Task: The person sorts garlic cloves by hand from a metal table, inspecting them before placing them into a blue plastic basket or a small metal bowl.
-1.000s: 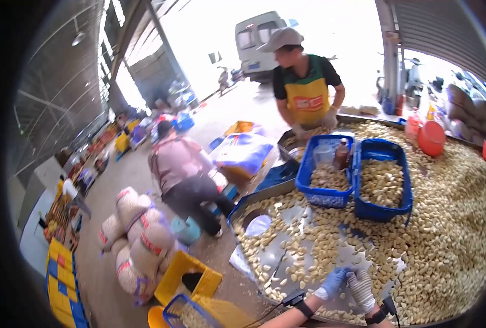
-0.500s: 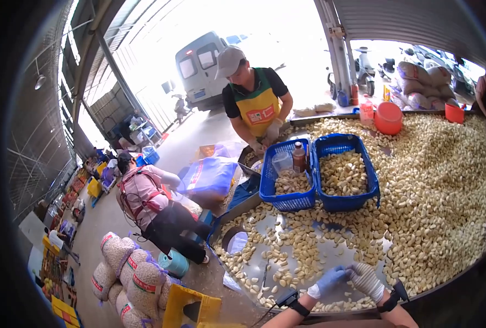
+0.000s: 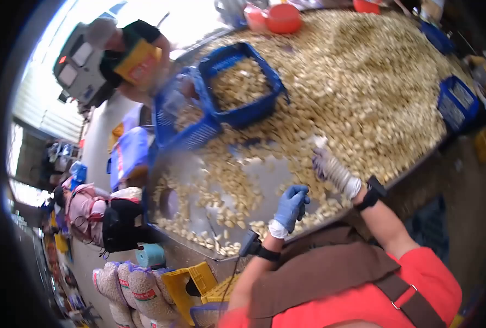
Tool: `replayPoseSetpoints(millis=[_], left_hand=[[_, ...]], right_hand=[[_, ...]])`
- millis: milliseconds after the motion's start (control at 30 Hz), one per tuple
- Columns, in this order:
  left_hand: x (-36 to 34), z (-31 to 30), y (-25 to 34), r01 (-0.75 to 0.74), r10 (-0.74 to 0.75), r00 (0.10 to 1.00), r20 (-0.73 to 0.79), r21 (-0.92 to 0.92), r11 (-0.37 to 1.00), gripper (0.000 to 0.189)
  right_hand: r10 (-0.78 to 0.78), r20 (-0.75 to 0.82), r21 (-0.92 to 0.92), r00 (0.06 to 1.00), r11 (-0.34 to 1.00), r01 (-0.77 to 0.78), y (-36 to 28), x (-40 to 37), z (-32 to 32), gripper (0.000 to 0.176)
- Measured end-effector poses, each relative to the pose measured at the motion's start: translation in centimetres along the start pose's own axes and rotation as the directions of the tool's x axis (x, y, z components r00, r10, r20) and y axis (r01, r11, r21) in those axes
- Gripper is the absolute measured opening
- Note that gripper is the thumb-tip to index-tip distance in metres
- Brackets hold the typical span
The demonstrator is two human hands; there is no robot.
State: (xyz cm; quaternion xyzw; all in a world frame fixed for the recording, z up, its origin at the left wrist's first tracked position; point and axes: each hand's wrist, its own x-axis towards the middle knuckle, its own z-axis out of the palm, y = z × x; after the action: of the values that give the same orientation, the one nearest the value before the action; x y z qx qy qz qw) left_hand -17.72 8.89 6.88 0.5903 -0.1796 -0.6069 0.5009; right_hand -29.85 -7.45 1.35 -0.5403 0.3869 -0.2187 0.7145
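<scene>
Your blue-gloved left hand (image 3: 291, 210) curls, your right hand (image 3: 333, 170) extends over peeled garlic cloves (image 3: 363, 112); whether either pinches one is unclear.

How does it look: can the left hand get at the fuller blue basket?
Probably yes, with a stretch: only low-lying cloves and tabletop lie between the left hand and the fuller blue basket, whose top is open.

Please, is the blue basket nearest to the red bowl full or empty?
Not empty, but not filled to the rim: pale cloves lie inside the blue basket, and its inner wall shows above them.
</scene>
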Motion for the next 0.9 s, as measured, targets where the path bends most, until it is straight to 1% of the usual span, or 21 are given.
replayPoseSetpoints(millis=[33, 67, 100, 167, 200, 233, 267, 300, 333, 367, 433, 500, 567, 600, 633, 667, 700, 767, 800, 833, 900], left_hand=[[-0.5, 1.0, 0.5, 0.012, -0.022, 0.996, 0.082, 0.123, 0.992, 0.019], [-1.0, 2.5, 0.6, -0.088, 0.011, 0.968, 0.251, 0.299, 0.95, 0.024], [-0.8, 3.6, -0.3, -0.153, -0.019, 0.884, 0.467, 0.327, 0.932, 0.033], [-1.4, 6.2, -0.9, -0.288, -0.029, 0.733, 0.679, 0.349, 0.892, 0.038], [-0.8, 6.8, -2.9, -0.445, 0.096, 0.7, 0.708, 0.328, 0.833, 0.036], [-0.9, 7.0, -2.7, -0.441, 0.091, 0.696, 0.712, 0.324, 0.837, 0.036], [-0.6, 7.0, -2.0, -0.437, 0.123, 0.83, 0.544, 0.498, 0.749, 0.037], [-0.3, 6.8, -1.3, -0.385, 0.184, 0.916, 0.356, 0.659, 0.647, 0.039], [0.2, 6.4, -1.3, -0.427, 0.325, 0.9, 0.29, 0.732, 0.53, 0.042], [0.6, 6.2, -1.2, -0.429, 0.316, 0.9, 0.299, 0.734, 0.527, 0.042], [0.9, 6.0, -1.0, -0.56, 0.488, 0.776, 0.399, 0.793, 0.24, 0.038], [1.4, 5.7, -1.6, -0.542, 0.464, 0.789, 0.402, 0.811, 0.218, 0.033], [1.8, 4.8, -2.1, -0.501, 0.462, 0.822, 0.334, 0.809, 0.307, 0.029], [1.5, 4.6, -1.8, -0.541, 0.525, 0.789, 0.32, 0.766, 0.346, 0.022], [1.0, 4.4, -1.6, -0.539, 0.521, 0.791, 0.321, 0.767, 0.347, 0.022], [0.4, 4.3, -1.3, -0.492, 0.478, 0.822, 0.308, 0.807, 0.326, 0.019], [0.0, 4.2, -0.8, -0.444, 0.438, 0.851, 0.291, 0.843, 0.302, 0.016], [0.3, 3.6, -0.7, -0.42, 0.419, 0.862, 0.284, 0.864, 0.278, 0.016], [0.3, 3.2, -0.8, -0.395, 0.398, 0.875, 0.278, 0.883, 0.252, 0.017], [0.3, 2.8, -1.0, -0.385, 0.397, 0.878, 0.266, 0.887, 0.256, 0.017], [0.5, 2.1, -1.1, -0.49, 0.567, 0.777, 0.273, 0.827, 0.274, 0.02]], right_hand=[[0.126, -0.016, 0.26, 0.992, 0.958, -0.118, -0.4, -1.3, -1.8, 0.036], [0.065, -0.033, 0.237, 0.997, 0.97, -0.055, -0.8, -2.3, -3.6, 0.036], [-0.005, -0.042, 0.214, 0.999, 0.977, 0.014, -1.0, -3.2, -5.2, 0.035], [-0.023, -0.014, 0.489, 1.0, 0.872, 0.027, -0.6, -5.1, -7.3, 0.036], [-0.007, -0.053, 0.505, 0.999, 0.862, 0.033, -1.4, -6.5, -7.5, 0.035], [-0.026, -0.094, 0.493, 0.995, 0.867, 0.069, -1.8, -7.8, -7.6, 0.033], [-0.006, -0.128, 0.471, 0.992, 0.88, 0.066, -2.2, -8.9, -7.2, 0.032], [0.011, -0.164, 0.45, 0.986, 0.891, 0.065, -2.4, -9.7, -6.7, 0.031], [-0.026, -0.156, 0.417, 0.987, 0.904, 0.09, -1.8, -10.5, -6.2, 0.039], [-0.016, -0.161, 0.372, 0.987, 0.925, 0.075, -0.9, -10.7, -5.4, 0.042], [-0.05, -0.123, 0.355, 0.991, 0.931, 0.091, -1.2, -11.5, -2.1, 0.045], [-0.236, -0.107, 0.161, 0.966, 0.954, 0.251, -0.6, -11.1, 0.2, 0.046], [-0.173, -0.111, 0.217, 0.979, 0.957, 0.193, -1.1, -11.2, 1.2, 0.044], [-0.172, -0.111, 0.223, 0.979, 0.956, 0.193, -1.1, -11.0, 1.3, 0.044], [-0.145, -0.059, 0.176, 0.988, 0.972, 0.154, -1.1, -10.8, 1.3, 0.042], [-0.117, -0.008, 0.125, 0.993, 0.985, 0.117, -1.1, -10.7, 1.3, 0.041], [-0.116, -0.008, 0.125, 0.993, 0.985, 0.116, -1.1, -10.7, 1.5, 0.041], [-0.111, -0.003, -0.008, 0.994, 0.994, 0.111, -1.0, -10.5, 2.4, 0.04], [-0.137, -0.016, 0.054, 0.99, 0.989, 0.138, -0.7, -10.4, 2.9, 0.039], [-0.133, -0.005, 0.057, 0.991, 0.989, 0.133, -0.6, -10.4, 3.1, 0.039], [-0.17, -0.018, -0.115, 0.985, 0.979, 0.166, -0.9, -10.0, 3.2, 0.038]])
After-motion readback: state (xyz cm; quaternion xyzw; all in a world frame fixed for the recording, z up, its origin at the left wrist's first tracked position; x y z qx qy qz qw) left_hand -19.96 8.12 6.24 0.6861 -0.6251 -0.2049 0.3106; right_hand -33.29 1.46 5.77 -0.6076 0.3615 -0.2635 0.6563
